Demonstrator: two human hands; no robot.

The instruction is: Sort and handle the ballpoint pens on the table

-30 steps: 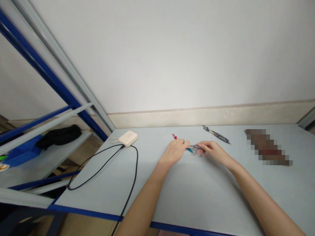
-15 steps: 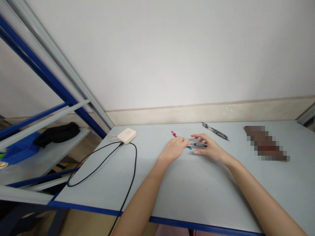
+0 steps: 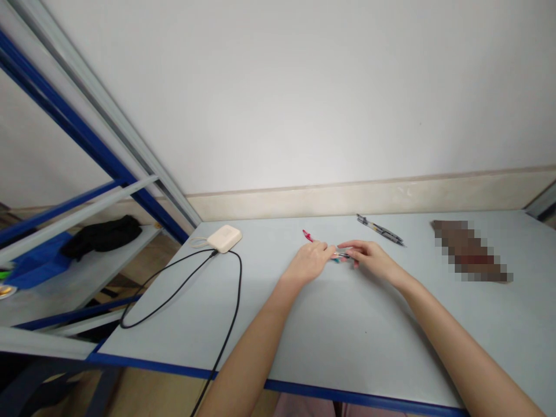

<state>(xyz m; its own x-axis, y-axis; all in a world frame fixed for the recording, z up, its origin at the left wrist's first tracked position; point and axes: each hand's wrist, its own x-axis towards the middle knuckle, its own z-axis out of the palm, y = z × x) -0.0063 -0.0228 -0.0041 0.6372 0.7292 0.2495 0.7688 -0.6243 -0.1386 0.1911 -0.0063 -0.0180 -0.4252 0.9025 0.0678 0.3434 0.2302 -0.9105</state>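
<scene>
My left hand point(image 3: 307, 262) is closed over the middle of the desk, its fingers wrapped round pens. A grey pen point(image 3: 341, 255) sticks out from its fingertips toward the right. The pink-red end of another pen point(image 3: 307, 234) shows beyond the knuckles. Under the fingertips a small teal piece point(image 3: 336, 260) peeks out; I cannot tell which pen it belongs to. My right hand point(image 3: 374, 260) is closed on the right part of the grey pen, thumb and fingers bent around it. Most of the pens' length is hidden by the hands.
Two grey pens point(image 3: 380, 230) lie side by side near the wall. At the far right is a blurred-out brown item point(image 3: 469, 252). A cream power bank point(image 3: 225, 238) with a black cable point(image 3: 238, 289) rests on the left. Metal frame bars point(image 3: 143, 185) border the desk's left side.
My right hand, open around the grey pen before, has closed its fingers on it. My left hand has hardly moved.
</scene>
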